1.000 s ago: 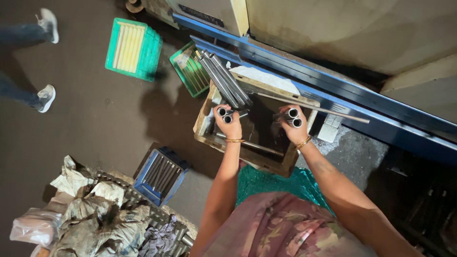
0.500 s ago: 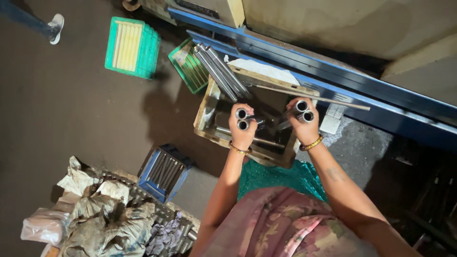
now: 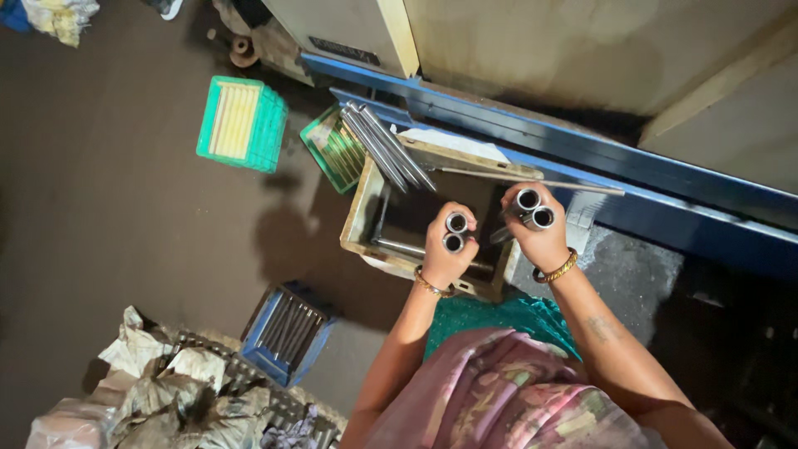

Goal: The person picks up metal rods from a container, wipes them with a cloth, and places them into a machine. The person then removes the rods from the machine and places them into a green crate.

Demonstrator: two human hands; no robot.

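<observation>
The lower lengths of the metal tubes [image 3: 454, 232] vanish inside both fists; the crate [image 3: 362, 218] floor stays too dark to read

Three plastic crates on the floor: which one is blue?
The blue crate, loaded with metal tubes, nearest the person beside the paper-wrapped bundles. The other two are green: one out alone on the floor, one against the wooden box.

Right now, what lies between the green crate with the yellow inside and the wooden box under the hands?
In the head view, a smaller green crate of thin rods lies between the green crate and the wooden box, with grey metal tubes across its edge.
</observation>
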